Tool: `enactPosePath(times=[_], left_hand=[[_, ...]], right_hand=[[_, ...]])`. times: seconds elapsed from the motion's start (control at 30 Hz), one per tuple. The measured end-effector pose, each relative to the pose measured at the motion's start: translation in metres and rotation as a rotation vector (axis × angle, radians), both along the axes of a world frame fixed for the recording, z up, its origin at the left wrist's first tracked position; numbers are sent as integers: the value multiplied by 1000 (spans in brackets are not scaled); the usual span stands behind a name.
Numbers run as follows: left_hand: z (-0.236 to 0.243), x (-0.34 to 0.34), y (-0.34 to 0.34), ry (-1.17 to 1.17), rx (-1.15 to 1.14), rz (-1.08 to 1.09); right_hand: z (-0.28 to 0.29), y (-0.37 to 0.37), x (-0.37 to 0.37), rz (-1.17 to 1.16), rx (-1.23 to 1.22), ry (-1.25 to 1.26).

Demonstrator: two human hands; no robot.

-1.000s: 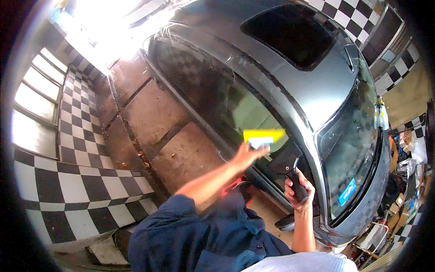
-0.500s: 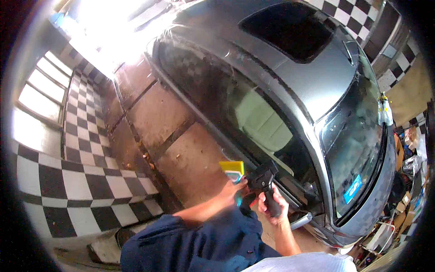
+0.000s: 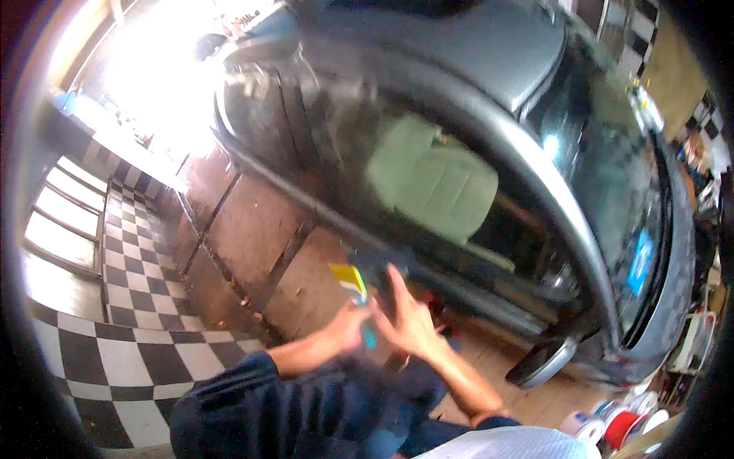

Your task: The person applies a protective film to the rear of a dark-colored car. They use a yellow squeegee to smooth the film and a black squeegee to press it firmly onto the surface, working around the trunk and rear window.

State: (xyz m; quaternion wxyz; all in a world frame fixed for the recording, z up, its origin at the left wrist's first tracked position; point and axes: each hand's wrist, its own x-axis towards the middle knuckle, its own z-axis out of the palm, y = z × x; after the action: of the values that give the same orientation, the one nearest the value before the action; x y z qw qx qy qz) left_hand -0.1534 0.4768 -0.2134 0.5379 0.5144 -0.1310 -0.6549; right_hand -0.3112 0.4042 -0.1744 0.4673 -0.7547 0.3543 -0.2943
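Observation:
Close together in front of my body, my left hand (image 3: pixel 345 327) and my right hand (image 3: pixel 413 325) meet around a black tool (image 3: pixel 375 268), smeared by motion. In my left hand, closed, is a flat-ended thing with a yellow, white and teal surface (image 3: pixel 348 279); its kind cannot be made out. Teal shows again below the fingers. My right hand has its index finger stretched out and its thumb apart, against the tool's dark body; its other fingers are hidden. Just beyond stands a grey car (image 3: pixel 569 195), its side window (image 3: pixel 336 164) showing a pale seat.
A side mirror (image 3: pixel 547 363) juts out at the lower right, near my right forearm. Several spools (image 3: pixel 623 424) stand on the floor beyond it. Black-and-white checkered tiles (image 3: pixel 130 359) cover the left wall. Brown floor slabs (image 3: pixel 260 206) lie between wall and car.
My right hand, earlier wrapped round the tool's black grip, now has its index finger stretched out. Both hands and the tool have moved left. The view has shifted, so the car looms larger.

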Motion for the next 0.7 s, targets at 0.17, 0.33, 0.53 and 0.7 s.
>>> enactPosePath(times=[0.17, 0.33, 0.53, 0.7], left_hand=[[-80, 77, 10, 146, -30, -73], [-218, 139, 44, 274, 107, -123], [-238, 226, 106, 416, 127, -72], [-250, 344, 159, 238, 63, -15]], right_hand=[[-87, 15, 59, 169, -197, 10], [-192, 68, 113, 63, -177, 227], [-185, 142, 77, -341, 206, 367], [-209, 161, -50, -1047, 134, 266]])
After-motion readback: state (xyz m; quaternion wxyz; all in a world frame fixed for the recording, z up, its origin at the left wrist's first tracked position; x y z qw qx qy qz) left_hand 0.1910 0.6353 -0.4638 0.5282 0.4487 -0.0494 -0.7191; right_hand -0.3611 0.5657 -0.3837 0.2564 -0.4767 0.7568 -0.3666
